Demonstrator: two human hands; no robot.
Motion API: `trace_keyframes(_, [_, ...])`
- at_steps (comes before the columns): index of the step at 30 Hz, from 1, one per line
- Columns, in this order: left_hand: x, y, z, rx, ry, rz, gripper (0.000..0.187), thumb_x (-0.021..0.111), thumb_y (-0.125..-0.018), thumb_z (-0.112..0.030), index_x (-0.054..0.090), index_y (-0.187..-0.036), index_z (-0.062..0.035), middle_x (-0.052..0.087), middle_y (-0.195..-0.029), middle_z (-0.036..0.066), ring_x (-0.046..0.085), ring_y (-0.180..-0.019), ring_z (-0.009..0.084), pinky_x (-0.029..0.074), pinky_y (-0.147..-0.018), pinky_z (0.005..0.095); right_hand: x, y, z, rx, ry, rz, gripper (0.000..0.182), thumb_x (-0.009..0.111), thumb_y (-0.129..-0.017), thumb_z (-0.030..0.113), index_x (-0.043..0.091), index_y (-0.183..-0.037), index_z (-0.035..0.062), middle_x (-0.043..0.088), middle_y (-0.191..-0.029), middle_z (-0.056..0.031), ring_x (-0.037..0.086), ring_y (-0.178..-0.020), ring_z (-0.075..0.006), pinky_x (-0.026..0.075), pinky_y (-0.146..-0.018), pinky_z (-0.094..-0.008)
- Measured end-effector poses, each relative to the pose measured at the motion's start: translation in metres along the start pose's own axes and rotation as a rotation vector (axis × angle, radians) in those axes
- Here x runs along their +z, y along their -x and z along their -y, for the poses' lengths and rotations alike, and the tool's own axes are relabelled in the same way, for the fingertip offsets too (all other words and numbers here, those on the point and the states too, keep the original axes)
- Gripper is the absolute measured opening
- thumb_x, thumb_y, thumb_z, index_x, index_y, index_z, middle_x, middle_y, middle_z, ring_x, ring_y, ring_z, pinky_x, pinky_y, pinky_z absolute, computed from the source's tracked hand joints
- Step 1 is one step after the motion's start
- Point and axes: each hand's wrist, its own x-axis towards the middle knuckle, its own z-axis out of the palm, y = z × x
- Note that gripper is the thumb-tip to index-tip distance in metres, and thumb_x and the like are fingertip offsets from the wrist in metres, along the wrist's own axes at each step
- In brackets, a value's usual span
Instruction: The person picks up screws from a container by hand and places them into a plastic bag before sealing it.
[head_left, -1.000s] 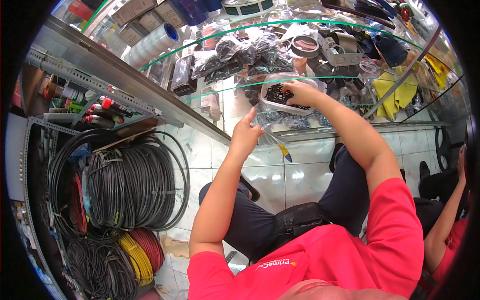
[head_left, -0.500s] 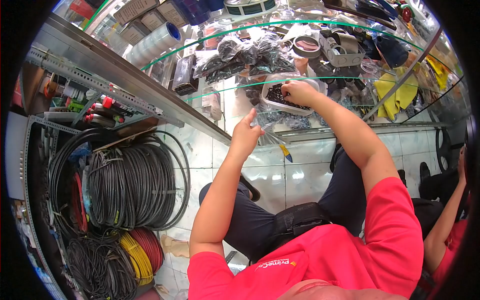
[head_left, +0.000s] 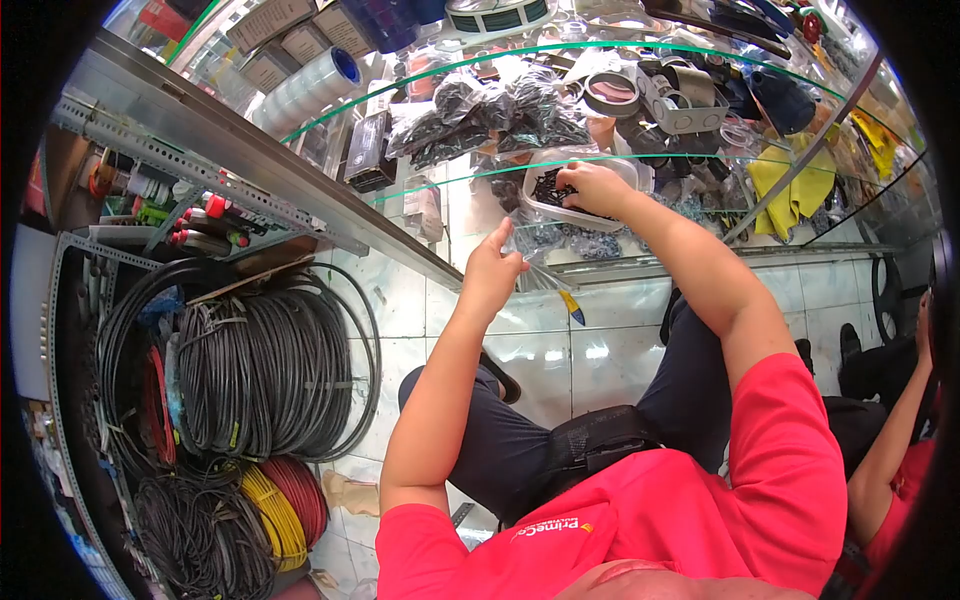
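Note:
My right hand point(head_left: 597, 190) reaches into a white plastic tub point(head_left: 575, 217) on the lower glass shelf. Its fingers are bent and closed among small black screws point(head_left: 547, 187); how many they grip is hidden. To the left and nearer me, my left hand point(head_left: 490, 272) is closed at the edge of a clear plastic bag point(head_left: 540, 268), its index finger pointing up. The bag hangs just below the tub, in front of the shelf edge.
Bagged black parts point(head_left: 490, 115) lie behind the tub, with grey fittings point(head_left: 690, 105) to the right. Cable coils point(head_left: 265, 370) fill the floor at left. A yellow-and-blue tool point(head_left: 572, 307) lies on the tiles. Another person's arm point(head_left: 900, 420) is at far right.
My right hand has shifted slightly left within the tub, over the black screws. My left hand and the plastic bag have stayed nearly still.

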Motion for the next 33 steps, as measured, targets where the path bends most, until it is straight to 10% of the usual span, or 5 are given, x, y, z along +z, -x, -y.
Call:
trace_keyframes(13, [-0.002, 0.002, -0.001, -0.003, 0.014, -0.006, 0.057, 0.047, -0.078, -0.003, 0.031, -0.133, 0.0007, 0.042, -0.131, 0.013, 0.060, -0.077, 0.0130, 0.047, -0.068, 0.0225, 0.007, -0.007, -0.015, 0.056, 0.018, -0.081, 0.018, 0.062, -0.075, 0.021, 0.060, -0.085, 0.0067, 0.061, -0.089, -0.0125, 0.058, -0.087, -0.0306, 0.046, -0.075, -0.0394])
trace_keyframes(22, [-0.003, 0.003, -0.004, -0.008, 0.021, -0.008, 0.058, 0.046, -0.077, -0.002, 0.031, -0.133, 0.0008, 0.042, -0.131, 0.014, 0.060, -0.078, 0.0133, 0.047, -0.070, 0.0229, -0.029, -0.007, -0.027, 0.378, -0.900, 0.130, 0.015, 0.065, -0.079, 0.019, 0.063, -0.085, 0.0051, 0.055, -0.067, 0.0012, 0.044, -0.051, -0.0063, 0.034, -0.043, -0.0210])
trace_keyframes(33, [0.000, 0.000, -0.003, 0.020, -0.003, 0.024, 0.059, 0.046, -0.077, -0.003, 0.029, -0.134, 0.0011, 0.042, -0.131, 0.014, 0.060, -0.078, 0.0139, 0.047, -0.070, 0.0233, -0.052, 0.012, 0.015, 0.272, -0.851, 0.288, 0.014, 0.063, -0.078, 0.016, 0.064, -0.081, 0.0027, 0.054, -0.062, 0.0004, 0.046, -0.054, -0.0052, 0.036, -0.045, -0.0215])
